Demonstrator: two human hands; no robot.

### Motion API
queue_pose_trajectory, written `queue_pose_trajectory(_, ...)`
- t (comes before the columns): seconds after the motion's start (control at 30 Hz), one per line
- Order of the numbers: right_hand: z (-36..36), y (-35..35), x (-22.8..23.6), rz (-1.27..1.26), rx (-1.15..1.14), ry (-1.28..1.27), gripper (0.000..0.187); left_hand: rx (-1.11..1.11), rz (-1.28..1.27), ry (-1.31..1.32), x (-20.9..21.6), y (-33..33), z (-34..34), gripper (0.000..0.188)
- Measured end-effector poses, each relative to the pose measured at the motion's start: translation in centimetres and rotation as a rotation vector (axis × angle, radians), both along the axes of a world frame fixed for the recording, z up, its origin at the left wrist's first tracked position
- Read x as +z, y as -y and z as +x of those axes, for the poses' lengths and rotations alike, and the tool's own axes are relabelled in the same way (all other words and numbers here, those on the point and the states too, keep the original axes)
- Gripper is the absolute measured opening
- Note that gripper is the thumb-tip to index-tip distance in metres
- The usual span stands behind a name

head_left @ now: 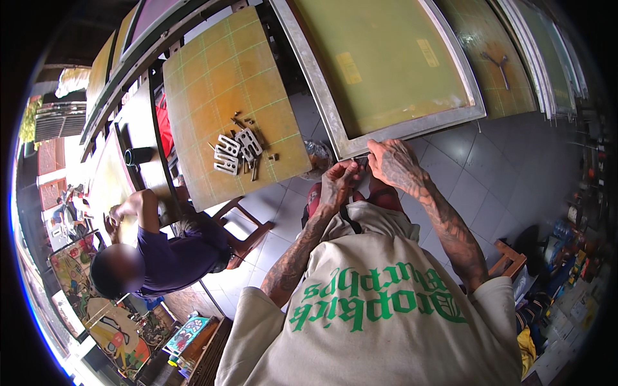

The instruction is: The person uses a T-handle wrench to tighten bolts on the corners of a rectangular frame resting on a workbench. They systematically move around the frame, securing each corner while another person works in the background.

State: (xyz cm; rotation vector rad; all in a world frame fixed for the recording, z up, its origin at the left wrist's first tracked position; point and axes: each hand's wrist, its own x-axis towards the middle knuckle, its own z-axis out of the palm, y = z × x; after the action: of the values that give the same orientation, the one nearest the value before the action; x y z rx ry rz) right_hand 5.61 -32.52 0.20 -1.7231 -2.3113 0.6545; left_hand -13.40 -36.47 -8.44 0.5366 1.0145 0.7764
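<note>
A screen-printing frame (417, 133) with grey metal edges and yellow-green mesh lies in front of me. At its near edge, close to the left corner, my right hand (394, 165) is closed, with the fingertips against the metal. Just left of and below it, my left hand (341, 183) has its fingers pinched together under that corner. What sits in this pinch is too small and hidden to tell. On the yellow gridded board (222, 64) to the left lie several slotted metal brackets (248, 144) and loose bolts (255, 170).
At the left a person in a dark purple shirt (183, 254) sits by a wooden stool (248, 241). Another board (515, 87) at the right carries a Y-shaped wrench (500, 67). Several screens (547, 58) stand beyond it. A black cup (138, 156) is on the left-hand board.
</note>
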Motion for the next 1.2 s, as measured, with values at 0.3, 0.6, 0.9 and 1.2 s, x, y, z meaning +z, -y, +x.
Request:
queue_pose_trajectory(0.3,-0.4,-0.7,1.0,-0.066,0.011,-0.017,0.016,0.052,0.044,-0.054,-0.2,0.4,0.5,0.019)
queue_pose_trajectory(0.6,-7.3,2.0,1.1,-0.031,0.061,0.479,0.029,0.121,0.040,0.109,-1.4,0.7,-0.3,0.019)
queue_pose_trajectory(0.9,-8.4,0.5,3.3,0.042,-0.227,0.184,0.033,-0.025,0.895,-1.062,2.3,0.0,-1.3,0.037)
queue_pose_trajectory(1.2,-5.2,1.1,3.0,0.238,0.043,0.271,0.031,-0.411,1.482,-1.121,2.0,-4.8,-2.3,0.044)
